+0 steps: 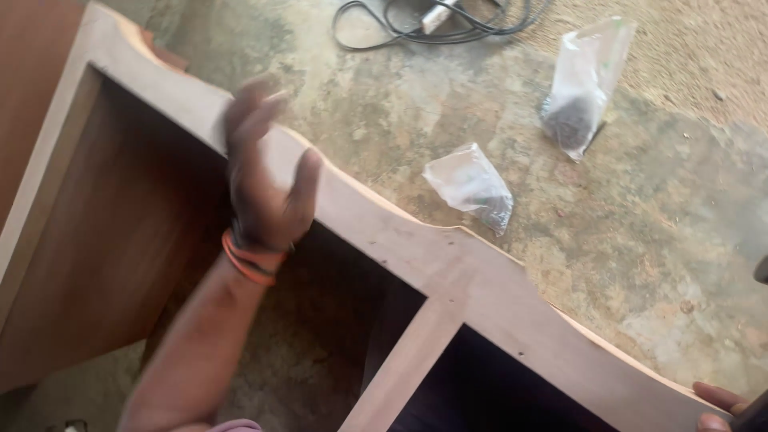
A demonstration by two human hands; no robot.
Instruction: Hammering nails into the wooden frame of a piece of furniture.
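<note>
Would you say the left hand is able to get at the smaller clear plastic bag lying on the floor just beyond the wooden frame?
Probably yes: the left hand is raised open over the frame's scalloped rail, and bare concrete floor lies between it and the small bag.

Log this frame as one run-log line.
left hand: open, blurred, over cabinet frame | right hand: fingertips at frame's edge, grip unclear | floor: two plastic bags, cable

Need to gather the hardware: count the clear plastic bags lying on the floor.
2. One small plastic bag lies on the concrete floor just beyond the wooden frame; a taller plastic bag lies farther right, near the black cable. The frame may hide others.
</note>
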